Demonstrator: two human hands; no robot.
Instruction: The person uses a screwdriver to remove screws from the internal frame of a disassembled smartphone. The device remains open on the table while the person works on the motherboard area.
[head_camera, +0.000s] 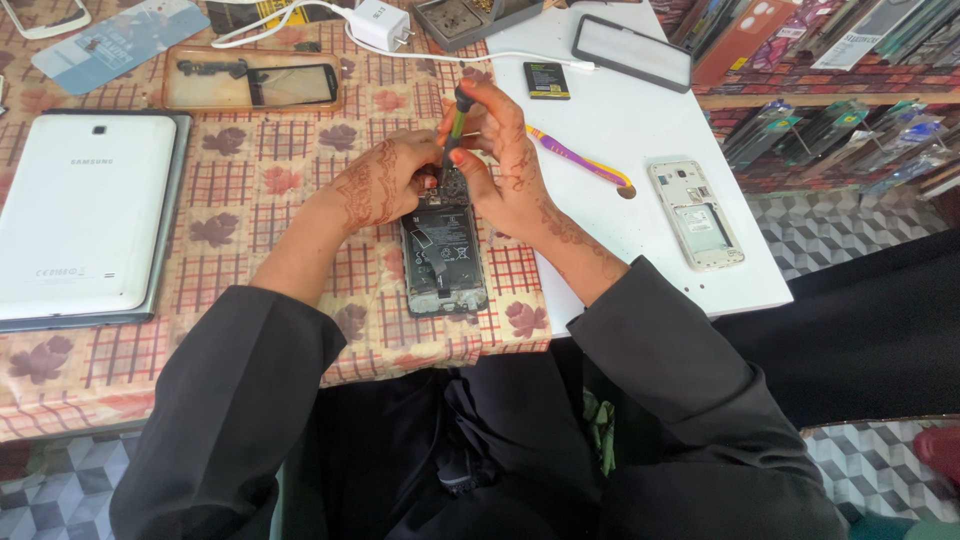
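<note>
An opened phone (443, 255) with its back cover off lies on the patterned tablecloth, its dark battery and inner parts exposed. My left hand (385, 183) rests on the phone's top left corner and steadies it. My right hand (503, 165) grips a small screwdriver (457, 125) with a green and black handle, held nearly upright with its tip down at the phone's top end. Both forearms wear black sleeves.
A white tablet (80, 215) lies face down at the left. A second opened phone (696, 213), a purple and yellow pry tool (580, 158), a small black battery (546, 80) and a dark phone (632, 50) lie on the white tabletop. A brown tray (250, 80), white charger (380, 22) sit behind.
</note>
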